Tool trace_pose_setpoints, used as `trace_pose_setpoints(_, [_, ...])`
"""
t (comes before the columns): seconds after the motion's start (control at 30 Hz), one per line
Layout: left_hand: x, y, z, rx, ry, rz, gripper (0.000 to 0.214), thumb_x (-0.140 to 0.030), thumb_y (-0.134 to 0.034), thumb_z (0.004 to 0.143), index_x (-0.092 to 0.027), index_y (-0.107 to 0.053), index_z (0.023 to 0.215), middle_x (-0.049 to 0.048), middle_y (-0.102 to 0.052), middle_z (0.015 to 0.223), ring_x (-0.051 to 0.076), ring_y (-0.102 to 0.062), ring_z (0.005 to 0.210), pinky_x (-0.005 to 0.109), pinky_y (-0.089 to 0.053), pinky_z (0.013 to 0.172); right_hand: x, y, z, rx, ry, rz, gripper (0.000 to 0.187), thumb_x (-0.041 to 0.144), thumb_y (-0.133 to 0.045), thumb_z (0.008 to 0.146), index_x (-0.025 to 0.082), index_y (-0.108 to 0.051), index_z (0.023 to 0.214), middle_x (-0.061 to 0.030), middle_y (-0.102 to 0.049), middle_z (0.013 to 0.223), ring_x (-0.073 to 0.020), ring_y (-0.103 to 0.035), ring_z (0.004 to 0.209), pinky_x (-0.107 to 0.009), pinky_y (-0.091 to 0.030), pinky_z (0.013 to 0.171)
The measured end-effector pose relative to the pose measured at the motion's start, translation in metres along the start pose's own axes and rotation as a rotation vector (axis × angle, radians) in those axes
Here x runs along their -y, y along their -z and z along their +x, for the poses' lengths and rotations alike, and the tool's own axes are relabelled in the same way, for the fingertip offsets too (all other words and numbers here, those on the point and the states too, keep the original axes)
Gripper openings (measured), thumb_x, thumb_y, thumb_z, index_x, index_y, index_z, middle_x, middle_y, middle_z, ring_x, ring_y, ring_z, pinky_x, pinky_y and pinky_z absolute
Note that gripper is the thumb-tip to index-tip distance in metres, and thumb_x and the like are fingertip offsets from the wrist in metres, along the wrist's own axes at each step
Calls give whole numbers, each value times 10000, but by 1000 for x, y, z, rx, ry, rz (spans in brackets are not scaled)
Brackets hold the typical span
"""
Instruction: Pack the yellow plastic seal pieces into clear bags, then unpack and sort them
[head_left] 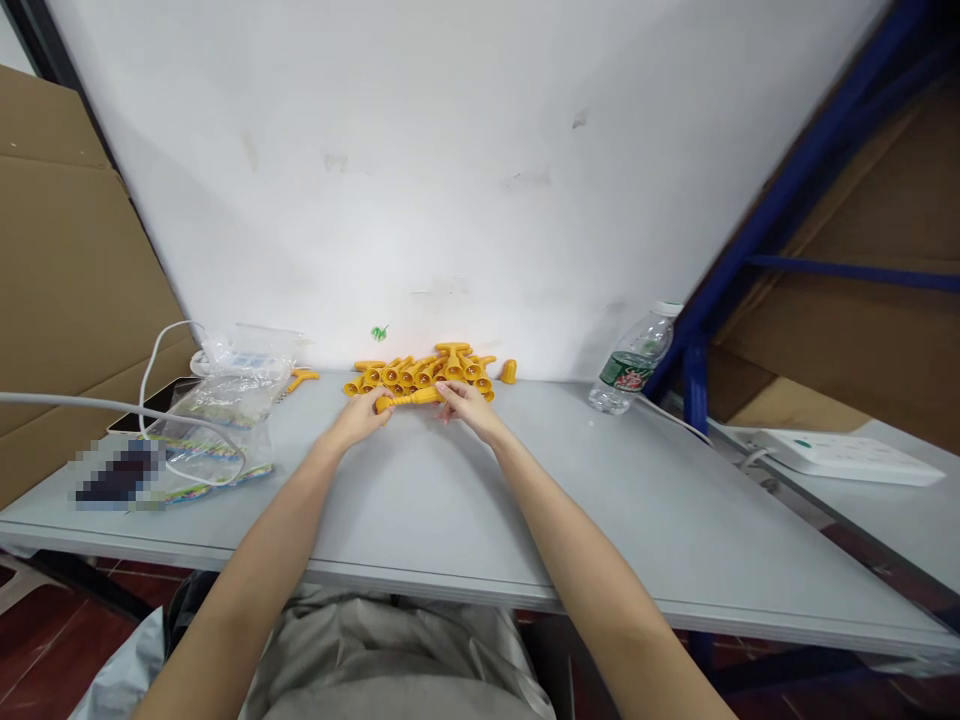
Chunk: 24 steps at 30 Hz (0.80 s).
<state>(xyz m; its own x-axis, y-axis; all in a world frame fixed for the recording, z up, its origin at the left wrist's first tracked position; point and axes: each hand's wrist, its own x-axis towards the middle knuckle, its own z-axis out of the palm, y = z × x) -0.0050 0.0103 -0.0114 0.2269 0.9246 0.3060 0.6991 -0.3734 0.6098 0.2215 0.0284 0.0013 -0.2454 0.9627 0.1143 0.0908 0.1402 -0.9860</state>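
Note:
Both my arms reach to the far side of the grey table point(465, 500). My left hand point(358, 415) and my right hand point(466, 403) hold the two ends of a yellow plastic rod-shaped piece point(411, 398), fingers curled round it. Just behind it lies a pile of several yellow plastic T-shaped pieces point(427, 370) against the white wall. One more yellow piece point(303, 378) lies apart to the left, and a small yellow cap point(509, 372) sits to the right of the pile.
Clear plastic bags point(232, 395) with colourful contents, a white cable point(161, 350) and a phone point(150, 400) lie at the left. A water bottle point(634, 360) stands at the right. A white power strip point(840, 455) lies on the neighbouring table. Cardboard leans at both sides.

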Motion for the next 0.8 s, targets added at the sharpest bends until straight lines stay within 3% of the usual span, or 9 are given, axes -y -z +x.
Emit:
trace_pose_setpoints(0.13, [-7, 1, 0, -65, -83, 29, 245, -282, -499, 860, -206, -610, 1066, 5, -681, 822, 172, -630, 790, 287, -486, 784, -1, -3, 0, -45, -9, -84, 564, 738, -526, 774, 199, -474, 616, -21, -625, 521, -99, -511, 363, -240, -436, 444])
trace_pose_setpoints(0.23, [-9, 1, 0, -107, -137, 49, 245, -245, -477, 884, -199, -596, 1093, 56, -684, 1026, 198, -622, 979, 324, -472, 901, 1, -3, -2, -71, -60, -116, 588, 757, -473, 791, 207, -441, 584, -37, -606, 483, -104, -492, 333, -241, -405, 400])
trace_pose_setpoints(0.3, [-6, 0, 0, -146, -149, 57, 251, -221, -463, 893, -198, -585, 1112, 76, -664, 1115, 210, -597, 1069, 350, -451, 962, 4, 0, -3, -37, -77, -118, 553, 726, -501, 801, 190, -518, 664, -57, -670, 598, -113, -538, 371, -249, -441, 417])
trace_pose_setpoints(0.37, [-2, 0, 1, -169, -148, 61, 259, -197, -448, 898, -202, -572, 1126, 81, -646, 1157, 213, -573, 1123, 368, -432, 1001, 6, 4, -5, 21, -51, -82, 476, 651, -615, 774, 185, -602, 872, -58, -719, 783, -128, -616, 475, -268, -514, 492])
trace_pose_setpoints(0.47, [1, 0, 2, -175, -139, 63, 274, -178, -427, 904, -207, -556, 1144, 83, -624, 1188, 210, -548, 1161, 383, -413, 1030, 7, 8, -7, 84, 20, -15, 544, 529, -769, 685, 213, -586, 1089, -35, -720, 873, -144, -664, 597, -313, -575, 621])
trace_pose_setpoints(0.57, [-1, 0, 2, -180, -145, 57, 277, -180, -419, 910, -207, -543, 1156, 88, -616, 1189, 210, -547, 1159, 386, -417, 1024, 8, 6, -8, 84, 30, -27, 473, 600, -720, 701, 192, -585, 899, -23, -706, 735, -132, -631, 539, -292, -551, 590])
trace_pose_setpoints(0.67, [-6, 0, 1, -179, -172, 47, 270, -183, -422, 912, -215, -535, 1155, 84, -618, 1185, 213, -550, 1155, 380, -426, 1009, 9, -1, -7, 14, -19, -60, 529, 711, -575, 761, 197, -488, 674, -28, -655, 580, -123, -573, 433, -259, -490, 496])
trace_pose_setpoints(0.8, [-8, -1, 1, -177, -159, 21, 266, -183, -424, 911, -209, -526, 1155, 90, -607, 1206, 215, -539, 1171, 382, -412, 1024, 11, -4, -6, -57, -65, -68, 525, 694, -527, 813, 188, -526, 672, -52, -645, 562, -133, -549, 392, -276, -479, 451])
